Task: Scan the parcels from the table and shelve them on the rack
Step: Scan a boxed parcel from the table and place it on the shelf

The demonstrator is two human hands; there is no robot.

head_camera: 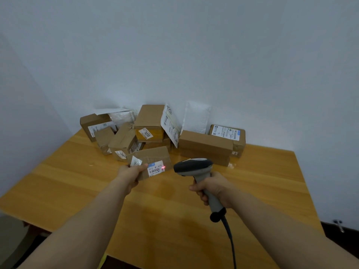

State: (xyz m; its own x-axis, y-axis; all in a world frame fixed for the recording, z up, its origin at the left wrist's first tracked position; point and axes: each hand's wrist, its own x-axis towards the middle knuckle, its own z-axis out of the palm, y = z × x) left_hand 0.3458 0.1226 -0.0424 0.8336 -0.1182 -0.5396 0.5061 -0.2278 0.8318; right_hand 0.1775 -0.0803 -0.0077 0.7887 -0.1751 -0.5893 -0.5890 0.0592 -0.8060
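While the small parcel hangs above the desk, pinched by our left hand, our right hand grips the scanner; we should centre its red beam on the barcode label; unscanned parcels wait behind.

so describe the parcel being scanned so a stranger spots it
On the wooden table, parcels are heaped against the wall. In front of them the left hand holds a flat brown box. Only it is hand-held, with a red scanner dot on its white label.
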